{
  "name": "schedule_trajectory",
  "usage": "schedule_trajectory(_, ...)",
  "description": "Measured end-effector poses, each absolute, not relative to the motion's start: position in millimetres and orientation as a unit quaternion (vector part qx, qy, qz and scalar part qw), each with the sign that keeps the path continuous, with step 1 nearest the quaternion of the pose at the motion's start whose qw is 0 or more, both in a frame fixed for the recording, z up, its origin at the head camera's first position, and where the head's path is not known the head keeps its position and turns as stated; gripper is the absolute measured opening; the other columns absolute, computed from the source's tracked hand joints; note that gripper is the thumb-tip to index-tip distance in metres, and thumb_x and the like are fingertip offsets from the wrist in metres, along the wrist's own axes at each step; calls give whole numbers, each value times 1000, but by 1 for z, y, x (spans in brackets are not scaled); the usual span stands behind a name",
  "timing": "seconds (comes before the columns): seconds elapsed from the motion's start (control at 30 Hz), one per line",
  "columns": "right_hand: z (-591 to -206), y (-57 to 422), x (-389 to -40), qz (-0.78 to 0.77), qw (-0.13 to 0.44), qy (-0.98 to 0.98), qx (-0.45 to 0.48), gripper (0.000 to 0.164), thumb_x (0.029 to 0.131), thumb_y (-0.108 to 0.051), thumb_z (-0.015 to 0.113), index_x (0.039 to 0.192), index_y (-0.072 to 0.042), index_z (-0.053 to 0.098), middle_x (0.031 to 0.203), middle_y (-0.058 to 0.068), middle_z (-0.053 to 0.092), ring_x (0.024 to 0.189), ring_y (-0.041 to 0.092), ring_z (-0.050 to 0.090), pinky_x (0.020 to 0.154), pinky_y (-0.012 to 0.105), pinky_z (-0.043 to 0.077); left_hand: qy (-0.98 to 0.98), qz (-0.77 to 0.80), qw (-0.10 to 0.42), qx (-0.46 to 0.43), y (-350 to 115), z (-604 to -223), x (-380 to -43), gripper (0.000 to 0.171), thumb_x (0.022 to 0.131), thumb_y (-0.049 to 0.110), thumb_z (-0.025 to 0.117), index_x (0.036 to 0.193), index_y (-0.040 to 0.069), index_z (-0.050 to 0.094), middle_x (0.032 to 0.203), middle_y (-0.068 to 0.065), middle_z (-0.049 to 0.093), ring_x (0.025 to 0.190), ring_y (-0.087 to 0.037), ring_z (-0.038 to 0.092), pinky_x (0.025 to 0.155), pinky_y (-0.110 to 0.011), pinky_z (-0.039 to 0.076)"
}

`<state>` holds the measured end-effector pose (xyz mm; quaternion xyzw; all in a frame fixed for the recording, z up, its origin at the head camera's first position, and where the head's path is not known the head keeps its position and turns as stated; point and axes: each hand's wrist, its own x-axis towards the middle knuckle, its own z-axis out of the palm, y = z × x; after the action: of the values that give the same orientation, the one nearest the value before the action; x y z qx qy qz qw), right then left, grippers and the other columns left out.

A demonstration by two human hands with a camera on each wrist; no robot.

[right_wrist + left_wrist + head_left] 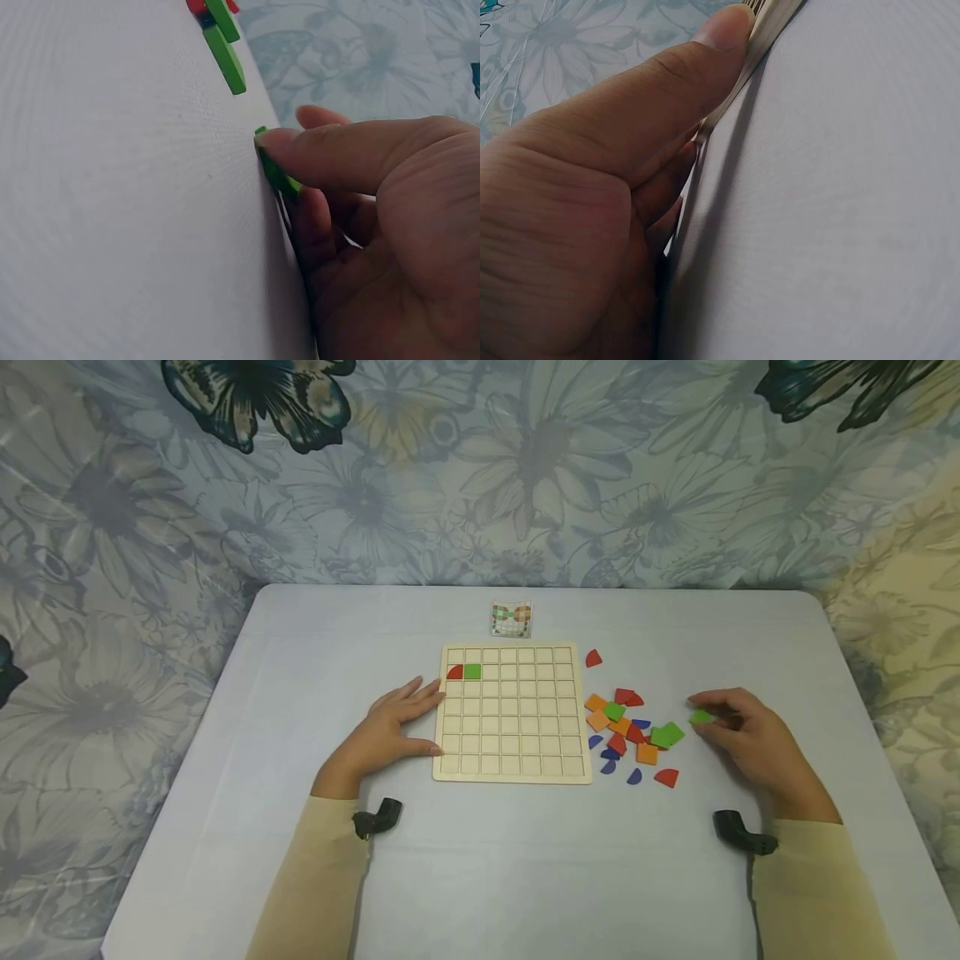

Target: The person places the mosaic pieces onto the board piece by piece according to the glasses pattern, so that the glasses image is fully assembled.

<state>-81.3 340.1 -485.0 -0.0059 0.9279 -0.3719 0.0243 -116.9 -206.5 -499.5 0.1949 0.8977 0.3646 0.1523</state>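
A pale wooden grid board [517,718] lies flat on the table, with a red quarter-circle tile [455,672] and a green square tile [472,672] side by side in its second row. My left hand [390,727] touches the board's left edge, fingers spread and thumb near the lower corner; the left wrist view has the thumb [667,90] against the wooden edge. To the right of the loose tiles, my right hand [750,739] pinches another green tile [701,717] between thumb and fingers. That green tile [274,169] is partly covered by the thumb in the right wrist view.
Right of the board several loose tiles are scattered: orange squares [647,754], blue half circles [634,776], red quarter circles [667,777] and green squares [667,735]. A small pattern card [512,619] lies beyond the board on the white table [540,868]. Flowered cloth hangs behind.
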Motion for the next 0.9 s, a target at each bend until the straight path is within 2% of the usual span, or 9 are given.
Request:
schedule_trajectory(0.17, -485, 339, -83, -363, -1, 932, -1, 38, 102, 0, 75, 139, 1, 68, 125, 20, 63, 102, 24, 50, 80, 13, 39, 898, 365, 152, 194, -206, -498, -117, 97, 83, 40, 97, 166, 21, 49, 172, 16, 31, 164, -13, 11, 131, -49, 5)
schedule_trajectory(0.37, -484, 334, -83, -366, 11, 928, 65, 37, 108, -21, 73, 139, -2, 70, 118, 18, 65, 104, 28, 52, 79, 19, 42, 896, 367, 153, 198, -206, -497, -116, 97, 84, 40, 97, 166, 21, 48, 173, 15, 31, 164, -14, 11, 131, -49, 5)
schedule_trajectory(0.47, -483, 333, -82, -372, -1, 925, 76, 34, 108, -24, 73, 134, -1, 71, 114, 16, 67, 101, 27, 52, 77, 19, 42, 896, 366, 154, 197, -206, -498, -117, 97, 84, 40, 97, 166, 21, 48, 172, 16, 31, 164, -13, 10, 131, -48, 5)
schedule_trajectory(0.63, -479, 329, -81, -394, -25, 917, 57, 29, 108, -18, 72, 131, -1, 71, 111, 15, 67, 98, 23, 55, 78, 11, 43, 897, 367, 152, 196, -207, -500, -117, 97, 84, 39, 97, 166, 21, 49, 172, 17, 31, 164, -13, 11, 131, -49, 5)
schedule_trajectory(0.9, -469, 304, -85, -423, 7, 905, 48, 31, 110, -28, 71, 127, -2, 70, 113, 15, 68, 100, 25, 56, 78, 10, 46, 897, 369, 150, 193, -206, -500, -117, 97, 84, 39, 97, 165, 21, 49, 172, 17, 32, 164, -13, 11, 131, -49, 5)
